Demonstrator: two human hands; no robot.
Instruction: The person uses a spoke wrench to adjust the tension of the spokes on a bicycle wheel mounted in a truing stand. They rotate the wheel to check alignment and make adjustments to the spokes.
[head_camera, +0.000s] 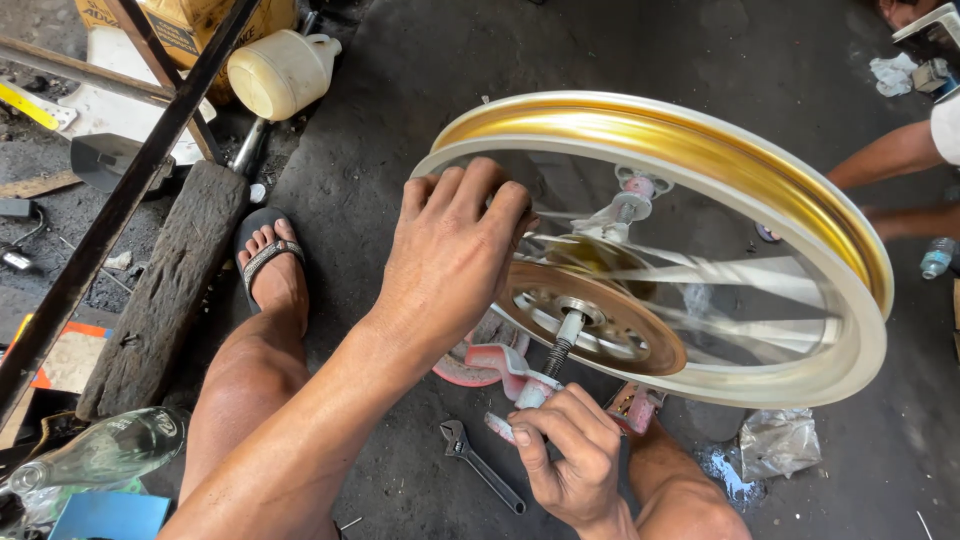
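A gold and white motorcycle wheel rim (700, 140) stands tilted on a pink stand (500, 365), and its spokes are blurred by spinning. My left hand (450, 260) reaches over the rim's near left edge, with the fingers curled against the rim and spokes. The bronze hub disc (600, 320) sits on a threaded axle (560, 352). Below it, my right hand (570, 460) grips the pink stand's arm at the axle's end. An adjustable wrench (480, 465) lies on the dark floor just left of that hand.
My sandalled foot (270, 265) rests beside a wooden beam (165, 290). A dark metal bar (120, 200) crosses the left side. Also in view are a cream jug (280, 70), a glass bottle (100, 455), a crumpled plastic bag (780, 440) and another person's arm (890, 155).
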